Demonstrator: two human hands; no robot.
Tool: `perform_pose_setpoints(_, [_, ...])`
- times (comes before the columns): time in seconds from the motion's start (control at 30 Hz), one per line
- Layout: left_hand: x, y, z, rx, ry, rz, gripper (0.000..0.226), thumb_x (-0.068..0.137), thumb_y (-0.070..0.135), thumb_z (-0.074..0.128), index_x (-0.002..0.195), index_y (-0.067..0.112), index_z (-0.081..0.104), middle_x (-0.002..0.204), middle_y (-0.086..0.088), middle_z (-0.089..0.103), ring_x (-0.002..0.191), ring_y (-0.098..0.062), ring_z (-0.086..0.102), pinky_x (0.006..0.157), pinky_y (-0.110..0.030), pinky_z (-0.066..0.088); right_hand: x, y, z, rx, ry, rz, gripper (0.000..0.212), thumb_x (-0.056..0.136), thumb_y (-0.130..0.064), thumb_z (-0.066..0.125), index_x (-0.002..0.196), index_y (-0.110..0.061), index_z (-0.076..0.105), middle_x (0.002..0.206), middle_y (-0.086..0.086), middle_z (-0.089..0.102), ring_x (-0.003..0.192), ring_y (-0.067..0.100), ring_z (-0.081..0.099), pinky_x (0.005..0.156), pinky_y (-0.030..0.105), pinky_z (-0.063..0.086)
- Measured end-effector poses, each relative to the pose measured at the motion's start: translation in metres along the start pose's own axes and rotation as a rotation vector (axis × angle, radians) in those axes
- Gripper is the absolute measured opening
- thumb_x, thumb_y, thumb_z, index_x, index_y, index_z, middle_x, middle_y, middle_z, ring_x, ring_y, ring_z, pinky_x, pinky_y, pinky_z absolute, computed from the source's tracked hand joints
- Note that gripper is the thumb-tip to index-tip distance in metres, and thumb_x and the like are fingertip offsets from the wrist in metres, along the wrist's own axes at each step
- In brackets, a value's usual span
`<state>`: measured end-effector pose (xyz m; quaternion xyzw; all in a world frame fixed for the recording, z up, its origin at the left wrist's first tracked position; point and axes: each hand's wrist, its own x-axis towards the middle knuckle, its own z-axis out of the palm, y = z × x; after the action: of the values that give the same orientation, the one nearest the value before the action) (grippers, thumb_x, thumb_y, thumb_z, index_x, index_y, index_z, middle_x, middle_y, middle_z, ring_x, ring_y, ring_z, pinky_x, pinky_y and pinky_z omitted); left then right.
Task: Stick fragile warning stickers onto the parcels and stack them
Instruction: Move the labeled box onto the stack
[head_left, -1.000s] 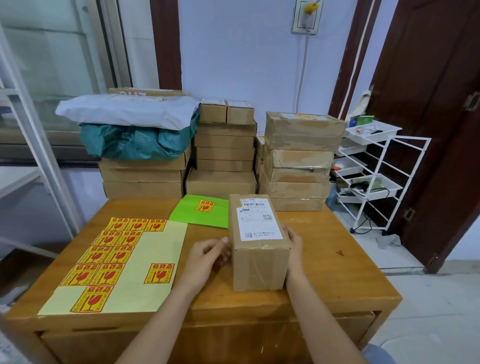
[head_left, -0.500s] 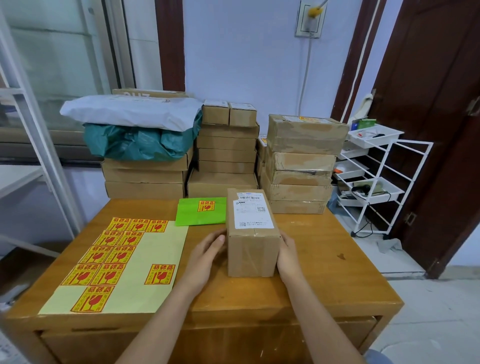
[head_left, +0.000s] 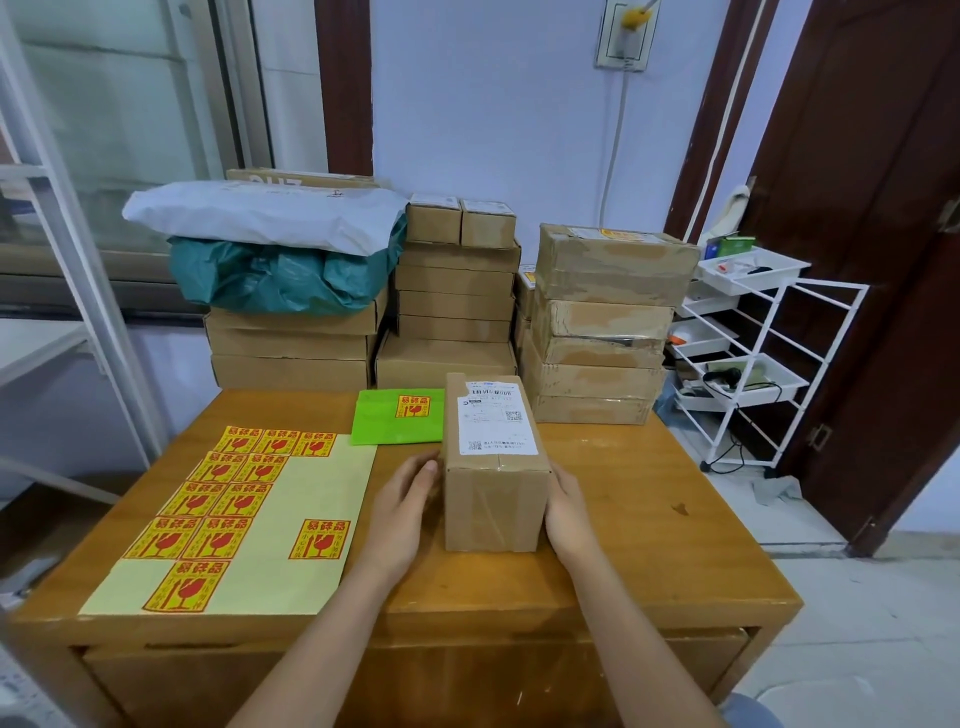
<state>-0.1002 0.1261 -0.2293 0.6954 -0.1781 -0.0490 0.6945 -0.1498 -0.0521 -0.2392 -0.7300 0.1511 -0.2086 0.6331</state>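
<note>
A small brown cardboard parcel (head_left: 493, 467) with a white shipping label on top stands on the wooden table (head_left: 649, 519), near its middle. My left hand (head_left: 402, 506) presses flat against its left side with straight fingers. My right hand (head_left: 569, 512) lies flat against its right side. A pale yellow backing sheet (head_left: 306, 499) with several yellow and red fragile stickers (head_left: 318, 539) lies on the left of the table. A flat green parcel (head_left: 384, 423) bearing one fragile sticker lies just behind and left of the brown parcel.
Stacks of brown cardboard parcels (head_left: 597, 322) fill the back of the table, with white and teal mailer bags (head_left: 270, 249) on the left stack. A white wire rack (head_left: 748, 353) stands to the right, beside a dark door. A metal shelf frame (head_left: 78, 260) stands at left.
The parcel has been pushed away from me toward the table's middle, with both hands staying on its sides. The left hand's fingers have straightened against the box.
</note>
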Motion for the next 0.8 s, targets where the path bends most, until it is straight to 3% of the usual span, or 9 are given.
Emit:
perform_pose_setpoints(0.1, [-0.001, 0.002, 0.001, 0.020, 0.001, -0.003, 0.029, 0.098, 0.029, 0.043, 0.121, 0.022, 0.059, 0.115, 0.008, 0.064, 0.108, -0.004, 0.057, 0.086, -0.017, 0.046, 0.000, -0.001, 0.001, -0.026, -0.008, 0.004, 0.035, 0.103, -0.037, 0.038, 0.126, -0.024, 0.061, 0.118, -0.007, 0.067, 0.113, 0.011, 0.060, 0.102, 0.044, 0.046])
perform_pose_setpoints(0.23, [-0.001, 0.004, 0.000, 0.034, -0.001, 0.000, 0.026, 0.099, 0.026, 0.043, 0.118, 0.021, 0.061, 0.115, 0.005, 0.065, 0.110, -0.010, 0.057, 0.097, -0.032, 0.046, -0.004, -0.003, -0.001, -0.003, 0.095, -0.013, 0.036, 0.103, -0.033, 0.037, 0.125, -0.018, 0.061, 0.115, -0.004, 0.068, 0.112, 0.013, 0.060, 0.100, 0.039, 0.047])
perform_pose_setpoints(0.4, [-0.005, 0.010, -0.003, 0.112, -0.025, 0.012, 0.028, 0.099, 0.026, 0.045, 0.123, 0.023, 0.057, 0.121, 0.006, 0.060, 0.114, -0.011, 0.052, 0.089, -0.020, 0.040, -0.015, -0.013, -0.013, -0.065, 0.192, -0.038, 0.031, 0.102, -0.026, 0.041, 0.120, -0.016, 0.063, 0.114, -0.007, 0.065, 0.110, 0.011, 0.058, 0.100, 0.036, 0.045])
perform_pose_setpoints(0.47, [-0.004, 0.014, -0.007, 0.156, -0.011, 0.031, 0.031, 0.099, 0.025, 0.046, 0.128, 0.021, 0.055, 0.125, 0.008, 0.057, 0.117, -0.009, 0.050, 0.091, -0.020, 0.037, -0.017, -0.027, -0.021, -0.119, 0.240, -0.120, 0.023, 0.100, -0.021, 0.045, 0.112, -0.019, 0.064, 0.111, -0.006, 0.065, 0.107, 0.011, 0.059, 0.096, 0.032, 0.047])
perform_pose_setpoints(0.53, [-0.003, 0.021, -0.015, 0.204, 0.014, 0.059, 0.033, 0.098, 0.021, 0.049, 0.130, 0.019, 0.053, 0.125, 0.009, 0.054, 0.118, -0.008, 0.047, 0.095, -0.021, 0.035, -0.018, -0.051, -0.027, -0.179, 0.277, -0.237, 0.019, 0.098, -0.015, 0.047, 0.102, -0.021, 0.065, 0.106, -0.003, 0.065, 0.100, 0.005, 0.058, 0.084, 0.013, 0.043])
perform_pose_setpoints(0.6, [-0.001, 0.028, -0.026, 0.246, 0.045, 0.097, 0.033, 0.096, 0.020, 0.052, 0.129, 0.019, 0.053, 0.123, 0.008, 0.054, 0.117, -0.008, 0.048, 0.097, -0.024, 0.037, -0.020, -0.084, -0.026, -0.228, 0.279, -0.355, 0.020, 0.096, -0.010, 0.049, 0.094, -0.023, 0.064, 0.099, -0.004, 0.064, 0.091, -0.005, 0.055, 0.074, 0.005, 0.039])
perform_pose_setpoints(0.7, [0.001, 0.035, -0.048, 0.331, 0.121, 0.133, 0.032, 0.096, 0.020, 0.053, 0.128, 0.016, 0.053, 0.124, 0.006, 0.055, 0.115, -0.009, 0.049, 0.099, -0.031, 0.039, -0.027, -0.126, -0.005, -0.276, 0.211, -0.539, 0.021, 0.093, -0.006, 0.051, 0.088, -0.019, 0.066, 0.088, -0.009, 0.062, 0.084, -0.006, 0.054, 0.072, 0.007, 0.039])
perform_pose_setpoints(0.8, [0.004, 0.034, -0.077, 0.489, 0.215, 0.137, 0.033, 0.095, 0.021, 0.053, 0.127, 0.013, 0.054, 0.126, 0.000, 0.058, 0.118, -0.018, 0.052, 0.091, -0.034, 0.040, -0.042, -0.147, 0.039, -0.357, 0.050, -0.744, 0.022, 0.092, -0.015, 0.047, 0.091, -0.010, 0.068, 0.088, -0.005, 0.063, 0.084, 0.001, 0.055, 0.076, 0.014, 0.043])
